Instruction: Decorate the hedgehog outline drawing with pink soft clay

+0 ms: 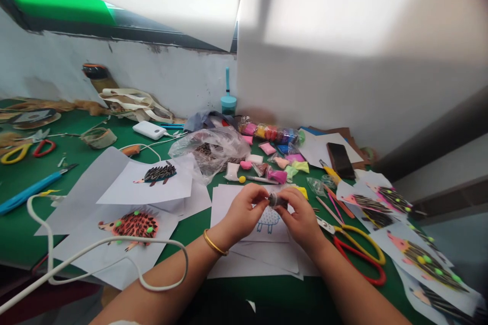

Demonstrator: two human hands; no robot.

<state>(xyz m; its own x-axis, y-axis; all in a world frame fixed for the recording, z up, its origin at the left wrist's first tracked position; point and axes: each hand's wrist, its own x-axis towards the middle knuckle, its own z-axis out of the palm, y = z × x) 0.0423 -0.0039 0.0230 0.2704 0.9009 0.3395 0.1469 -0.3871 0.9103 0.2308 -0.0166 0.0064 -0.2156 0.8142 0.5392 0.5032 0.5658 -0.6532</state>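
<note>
From afar via head cam, far L, I had 1 pr small scissors [37, 138] and 1 blue-handled tool [32, 193], then 2 hedgehog sheets [152, 183], partly stacked. 1 white cable [110, 240] looped across my view over the lower one and L forearm [152, 310], in the way there; couldn't tell if it touched. Behind: 1 power bank [149, 130], 1 clear bag [208, 150]. A narrow strip of green counter [195, 228] showed betw. those sheets and the mid paper stack [259, 261], itself close to the front edge. Above it, L hand [246, 210] had its grip closed, fingertips pinching 1 small dark item [277, 201], kind unclear; R hand [305, 218] had its grip closed on the item's R side. Item sat betw. both, over 1 blue drawing [269, 221]. Beyond: several clay packets [267, 148], 1 phone [340, 160]. Big scissors [334, 229], 1 pr, crowded R forearm [343, 279]; far R, at least 5 spiky pics [419, 256], overlapping.
</note>
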